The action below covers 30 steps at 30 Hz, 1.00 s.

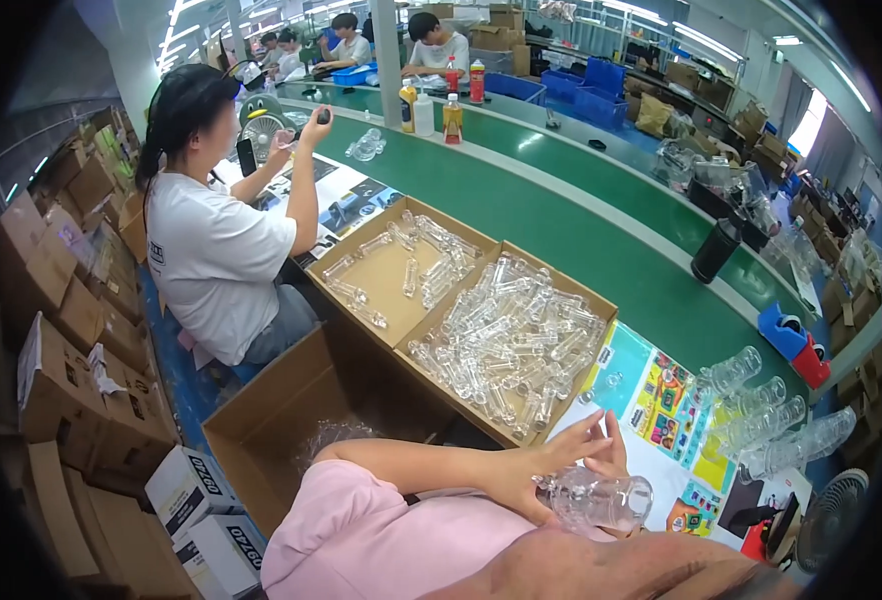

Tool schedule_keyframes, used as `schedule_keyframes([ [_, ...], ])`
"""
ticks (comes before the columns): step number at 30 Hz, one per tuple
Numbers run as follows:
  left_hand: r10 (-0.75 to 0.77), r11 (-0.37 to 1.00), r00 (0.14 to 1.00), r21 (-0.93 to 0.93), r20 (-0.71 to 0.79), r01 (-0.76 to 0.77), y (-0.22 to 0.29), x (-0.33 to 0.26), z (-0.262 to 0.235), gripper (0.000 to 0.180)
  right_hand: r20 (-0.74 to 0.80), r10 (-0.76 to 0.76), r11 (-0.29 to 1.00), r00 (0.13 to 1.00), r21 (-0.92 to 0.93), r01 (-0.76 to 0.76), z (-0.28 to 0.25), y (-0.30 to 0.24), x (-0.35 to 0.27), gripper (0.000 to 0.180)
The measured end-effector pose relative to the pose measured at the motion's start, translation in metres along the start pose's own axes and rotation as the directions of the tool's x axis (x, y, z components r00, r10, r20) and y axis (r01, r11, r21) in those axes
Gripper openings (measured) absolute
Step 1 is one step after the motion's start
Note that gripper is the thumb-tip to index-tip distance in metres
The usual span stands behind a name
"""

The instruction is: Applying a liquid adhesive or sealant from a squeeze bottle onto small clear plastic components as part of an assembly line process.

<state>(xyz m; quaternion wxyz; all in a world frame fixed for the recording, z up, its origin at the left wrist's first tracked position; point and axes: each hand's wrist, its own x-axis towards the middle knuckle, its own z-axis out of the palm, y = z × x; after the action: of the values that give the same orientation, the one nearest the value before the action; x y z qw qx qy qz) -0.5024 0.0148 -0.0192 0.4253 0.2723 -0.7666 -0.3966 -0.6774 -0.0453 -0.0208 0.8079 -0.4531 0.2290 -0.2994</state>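
Observation:
A clear, ribbed bottle-like vessel [601, 503] lies on its side in front of me, its wide round mouth toward the right. My left hand [526, 482] grips its narrower end. Just above the vessel, raised fingertips come close together; the fingers of my right hand [616, 455] appear to be among them, largely hidden by the vessel and my left hand. Beyond my hands, a shallow cardboard tray [559, 428] holds a heap of clear tube-like pieces [521, 335]. Small clear parts [613, 380] rest on the printed sheet [651, 400] beside the tray.
Several larger clear vessels [796, 430] lie at the right, near a small fan [836, 515] and a black bottle [716, 250]. An open carton [261, 420] stands at my left. Beside me a co-worker in a white shirt [211, 240] sits at the green conveyor [501, 200].

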Motion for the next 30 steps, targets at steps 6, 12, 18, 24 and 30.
schedule_keyframes([
  [6,0.145,0.986,0.988,-0.086,0.050,-0.141,-0.015,0.015,-0.005,0.100,0.054,0.468,0.884,0.882,-0.018,-0.468,-0.011,-0.011,0.012,0.069],
  [12,-0.060,0.966,0.998,-0.249,0.032,0.066,-0.022,0.010,0.005,0.091,0.112,0.305,0.952,0.946,-0.078,-0.297,-0.026,-0.004,0.030,0.059],
  [18,-0.052,0.982,0.996,-0.183,-0.075,0.037,-0.039,0.006,0.005,0.080,0.181,0.170,0.981,0.969,-0.126,-0.148,-0.038,0.002,0.024,0.051],
  [24,-0.133,0.960,0.968,-0.272,-0.212,0.072,-0.047,0.011,0.008,0.075,0.280,-0.021,0.987,0.960,-0.149,0.065,-0.036,0.006,0.029,0.043],
  [30,-0.059,0.977,0.977,-0.212,-0.204,0.014,-0.049,0.011,0.009,0.082,0.216,-0.090,0.967,0.972,-0.216,0.138,-0.006,-0.019,0.021,0.032],
])
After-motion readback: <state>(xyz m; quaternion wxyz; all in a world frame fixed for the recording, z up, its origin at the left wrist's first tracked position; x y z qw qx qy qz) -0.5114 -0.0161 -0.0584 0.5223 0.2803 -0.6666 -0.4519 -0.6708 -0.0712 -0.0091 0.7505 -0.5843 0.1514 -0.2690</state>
